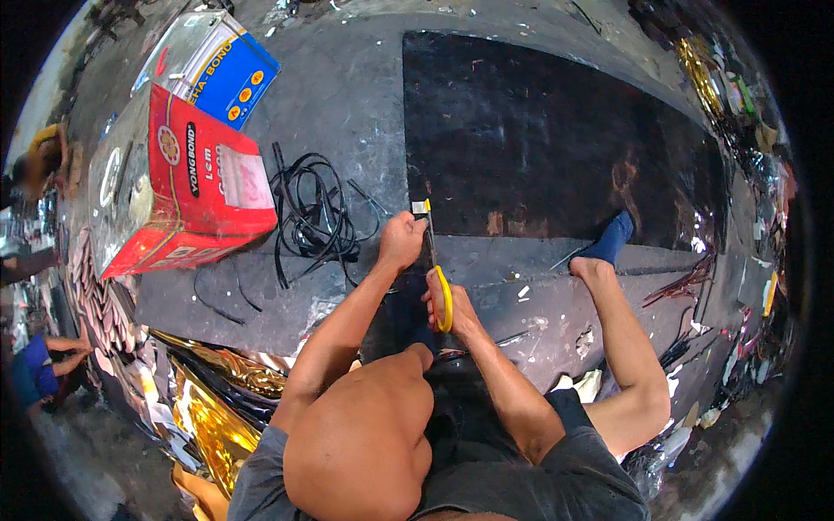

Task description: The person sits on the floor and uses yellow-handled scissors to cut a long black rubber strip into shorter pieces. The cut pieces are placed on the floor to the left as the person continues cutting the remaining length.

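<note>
My right hand point(453, 304) is closed round the yellow handles of a pair of scissors point(446, 300). The dark blades point away from me, up beside the fingers of my left hand point(403, 241). That hand is closed in a pinch, with a small white and yellow piece point(422, 207) at its fingertips. Whether the blades touch this piece is too small to tell. Left of my left hand lies a loose tangle of black strips point(317, 213). Just beyond both hands is the near left corner of a large black sheet point(556, 139) on the floor.
A red and silver tin point(213, 187) stands at the left, a blue and white one point(228, 74) behind it. Gold foil point(208, 421) lies by my left knee. My foot in a blue sock point(615, 236) rests on the sheet's near edge. Another person point(48, 369) is at far left.
</note>
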